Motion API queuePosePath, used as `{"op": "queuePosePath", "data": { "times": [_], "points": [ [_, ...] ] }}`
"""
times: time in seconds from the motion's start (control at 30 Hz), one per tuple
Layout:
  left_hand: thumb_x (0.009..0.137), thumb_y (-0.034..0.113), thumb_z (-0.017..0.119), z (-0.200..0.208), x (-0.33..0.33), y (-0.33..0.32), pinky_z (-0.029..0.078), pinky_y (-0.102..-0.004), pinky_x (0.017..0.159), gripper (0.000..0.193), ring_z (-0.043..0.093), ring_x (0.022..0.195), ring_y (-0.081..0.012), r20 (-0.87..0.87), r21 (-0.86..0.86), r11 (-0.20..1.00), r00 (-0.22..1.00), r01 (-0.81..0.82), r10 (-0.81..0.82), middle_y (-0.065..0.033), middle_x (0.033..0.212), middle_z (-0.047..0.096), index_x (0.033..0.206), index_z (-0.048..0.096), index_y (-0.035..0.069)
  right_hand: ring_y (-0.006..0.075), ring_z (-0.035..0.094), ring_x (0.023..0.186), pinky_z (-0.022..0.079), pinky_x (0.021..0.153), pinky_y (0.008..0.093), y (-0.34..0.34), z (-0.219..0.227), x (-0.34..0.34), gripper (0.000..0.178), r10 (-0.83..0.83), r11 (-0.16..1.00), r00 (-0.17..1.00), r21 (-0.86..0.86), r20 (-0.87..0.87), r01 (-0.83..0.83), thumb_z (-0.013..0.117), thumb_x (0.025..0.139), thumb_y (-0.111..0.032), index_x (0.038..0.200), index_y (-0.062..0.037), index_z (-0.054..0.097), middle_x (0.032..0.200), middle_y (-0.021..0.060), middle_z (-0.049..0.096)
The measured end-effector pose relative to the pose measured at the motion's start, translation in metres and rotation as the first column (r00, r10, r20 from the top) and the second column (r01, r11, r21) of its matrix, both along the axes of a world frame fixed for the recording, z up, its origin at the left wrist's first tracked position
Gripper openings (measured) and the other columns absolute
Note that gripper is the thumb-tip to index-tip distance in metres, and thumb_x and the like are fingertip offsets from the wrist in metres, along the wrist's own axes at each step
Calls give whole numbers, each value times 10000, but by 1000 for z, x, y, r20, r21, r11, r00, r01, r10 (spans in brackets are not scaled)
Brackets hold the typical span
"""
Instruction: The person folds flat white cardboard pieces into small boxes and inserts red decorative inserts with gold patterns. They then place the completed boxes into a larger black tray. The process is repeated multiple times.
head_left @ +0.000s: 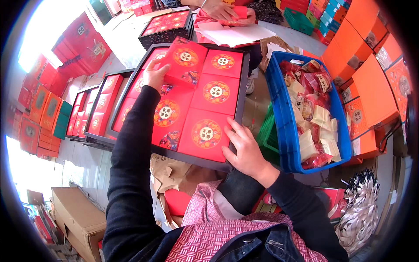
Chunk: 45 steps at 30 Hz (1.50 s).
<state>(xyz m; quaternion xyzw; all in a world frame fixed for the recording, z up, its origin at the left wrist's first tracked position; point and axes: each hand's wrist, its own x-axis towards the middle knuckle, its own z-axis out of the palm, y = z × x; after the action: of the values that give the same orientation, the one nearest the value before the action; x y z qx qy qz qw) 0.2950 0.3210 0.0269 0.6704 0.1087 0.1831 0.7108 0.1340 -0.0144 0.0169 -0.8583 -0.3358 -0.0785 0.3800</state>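
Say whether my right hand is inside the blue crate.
No, your right hand is at the black tray, outside the blue crate.

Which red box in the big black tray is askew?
The red box in the left hand, near the far rim of the black tray: raised and askew, while the others visible lie flat.
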Motion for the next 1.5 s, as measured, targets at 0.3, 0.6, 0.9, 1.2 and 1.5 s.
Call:
{"op": "queuePosePath", "data": {
  "times": [0.3,0.6,0.9,1.2,1.5],
  "points": [
    [875,329,609,-15,17,13,511,-369,758,332,674,857,-286,-99,573,817,983,-69,153,-169,895,690,1034,658,41,449,464,1178,356,1052,481,2,0,1,451,-24,999,1000,23,-11,25,613,771,-105,1170,100,564,1357,239,449],
    [899,271,530,15,91,39,520,-384,802,311,661,897,-336,-505,760,-429,859,488,83,-191,934,694,1098,655,66,461,461,1175,331,1064,506,2,0,1,432,-31,999,999,16,16,31,579,764,-71,1151,121,559,1351,252,444],
    [876,318,601,-1,122,19,496,-410,845,318,647,954,-344,-231,848,505,969,159,82,-202,971,680,996,695,39,495,482,1155,345,1057,540,4,0,0,445,-15,999,1000,42,7,14,584,735,-30,1144,142,547,1356,270,435],
    [944,333,461,17,107,-7,496,-453,836,390,629,969,-378,-295,955,5,948,296,122,-227,966,660,901,683,15,516,483,1144,351,1050,546,4,-1,1,451,-35,999,999,6,41,34,579,702,-18,1120,150,561,1343,286,441],
    [874,99,586,-3,94,64,500,-350,868,208,614,1022,-344,-314,598,657,888,460,-336,-171,1094,648,1057,648,19,524,436,1207,363,1053,490,4,-3,3,444,-56,998,998,25,-16,57,560,703,-16,1120,136,581,1361,259,450]
  ]
}}
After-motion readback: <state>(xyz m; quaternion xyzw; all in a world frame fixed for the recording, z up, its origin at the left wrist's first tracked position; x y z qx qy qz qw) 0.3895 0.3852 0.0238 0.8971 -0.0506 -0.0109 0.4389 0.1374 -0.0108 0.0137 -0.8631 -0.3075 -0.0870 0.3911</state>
